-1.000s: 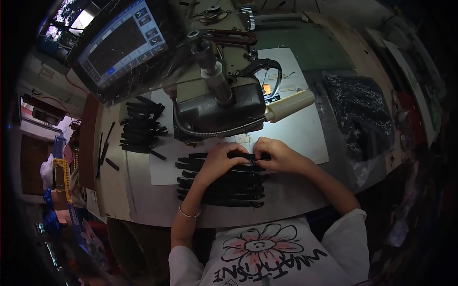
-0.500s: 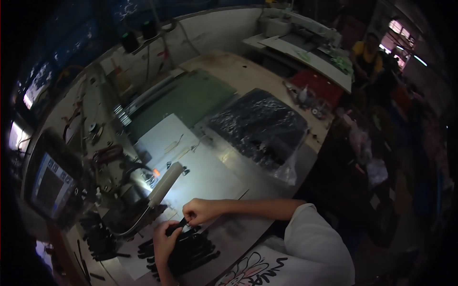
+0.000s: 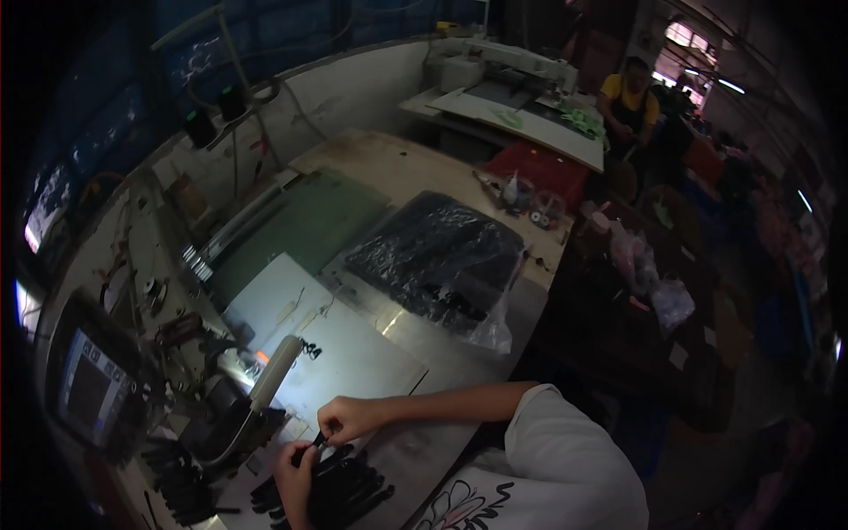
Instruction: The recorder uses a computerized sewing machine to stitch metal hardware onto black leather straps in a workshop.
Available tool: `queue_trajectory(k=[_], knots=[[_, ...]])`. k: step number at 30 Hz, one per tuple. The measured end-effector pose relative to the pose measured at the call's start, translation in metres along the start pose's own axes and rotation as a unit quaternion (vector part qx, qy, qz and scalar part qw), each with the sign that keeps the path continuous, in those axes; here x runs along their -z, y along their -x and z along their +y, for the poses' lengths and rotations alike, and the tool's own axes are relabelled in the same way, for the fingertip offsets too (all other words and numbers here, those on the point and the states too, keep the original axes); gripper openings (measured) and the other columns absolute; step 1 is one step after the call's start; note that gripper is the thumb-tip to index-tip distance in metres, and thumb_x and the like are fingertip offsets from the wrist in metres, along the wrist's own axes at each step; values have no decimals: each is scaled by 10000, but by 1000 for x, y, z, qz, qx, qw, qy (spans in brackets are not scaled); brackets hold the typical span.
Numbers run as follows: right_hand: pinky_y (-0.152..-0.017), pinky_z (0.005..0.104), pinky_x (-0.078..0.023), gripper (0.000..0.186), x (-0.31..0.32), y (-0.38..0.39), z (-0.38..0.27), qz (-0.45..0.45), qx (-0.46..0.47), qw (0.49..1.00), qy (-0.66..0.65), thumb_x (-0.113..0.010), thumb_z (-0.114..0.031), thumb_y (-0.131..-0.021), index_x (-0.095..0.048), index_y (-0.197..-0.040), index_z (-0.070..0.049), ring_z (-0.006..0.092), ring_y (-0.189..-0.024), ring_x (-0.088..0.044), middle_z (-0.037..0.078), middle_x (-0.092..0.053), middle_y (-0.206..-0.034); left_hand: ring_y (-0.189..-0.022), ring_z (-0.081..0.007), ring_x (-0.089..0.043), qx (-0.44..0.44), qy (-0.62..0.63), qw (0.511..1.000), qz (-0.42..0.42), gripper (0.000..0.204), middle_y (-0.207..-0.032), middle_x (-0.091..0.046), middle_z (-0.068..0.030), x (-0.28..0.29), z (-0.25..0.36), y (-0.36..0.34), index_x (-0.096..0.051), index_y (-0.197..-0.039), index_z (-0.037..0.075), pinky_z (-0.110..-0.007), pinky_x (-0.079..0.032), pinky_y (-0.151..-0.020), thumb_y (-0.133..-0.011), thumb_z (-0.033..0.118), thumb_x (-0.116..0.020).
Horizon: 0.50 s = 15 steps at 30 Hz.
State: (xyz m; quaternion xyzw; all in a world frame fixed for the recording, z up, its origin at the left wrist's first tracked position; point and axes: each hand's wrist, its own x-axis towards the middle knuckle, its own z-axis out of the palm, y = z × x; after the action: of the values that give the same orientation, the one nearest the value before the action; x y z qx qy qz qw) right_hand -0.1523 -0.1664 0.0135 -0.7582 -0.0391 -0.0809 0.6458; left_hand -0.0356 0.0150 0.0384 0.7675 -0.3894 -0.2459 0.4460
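My left hand [image 3: 292, 470] and my right hand [image 3: 350, 419] meet close together, both closed on a small black strip [image 3: 320, 438]. The right fingers pinch its upper end, while the left thumb and fingers grip it lower down. A small pale patch shows between the hands, too small to make out. Right below them lies a pile of black strips [image 3: 358, 495], partly hidden by my left hand and forearm. Left of the hands is a sewing machine [image 3: 216, 424], with a pale tube-shaped lamp [image 3: 277, 369] lighting the white work plate [image 3: 353, 353].
A second bunch of black strips [image 3: 173, 477] lies under the machine, beside a control screen [image 3: 87, 384]. Farther back are a plastic-wrapped dark bundle [image 3: 437, 256], a green mat [image 3: 309, 216] and a red tray [image 3: 539, 168]. A co-worker [image 3: 629, 106] stands at the far right.
The view has tilted up, so more of the room's far side shows. Both hands stay together on the black strip, with only slight finger movement.
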Motion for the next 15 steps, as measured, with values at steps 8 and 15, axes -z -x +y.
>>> queue_trajectory(k=[8,15], knots=[[-565,239,-464,84,16,10,-15,51,-3,998,43,-644,-54,-750,-586,-775,0,95,-621,-579,58,-609,-692,-707,-108,-596,25,37,998,-52,174,-748,-629,-66,-17,15,-19,-594,-837,4,-246,-446,-661,-792,160,-655],[-490,198,-424,89,8,8,-16,171,-102,978,61,-644,-55,-762,-580,-765,7,42,-532,-521,12,-577,-619,-702,-104,-610,29,44,998,31,193,-756,-648,-48,-20,10,-18,-638,-877,4,-231,-456,-659,-791,175,-663]])
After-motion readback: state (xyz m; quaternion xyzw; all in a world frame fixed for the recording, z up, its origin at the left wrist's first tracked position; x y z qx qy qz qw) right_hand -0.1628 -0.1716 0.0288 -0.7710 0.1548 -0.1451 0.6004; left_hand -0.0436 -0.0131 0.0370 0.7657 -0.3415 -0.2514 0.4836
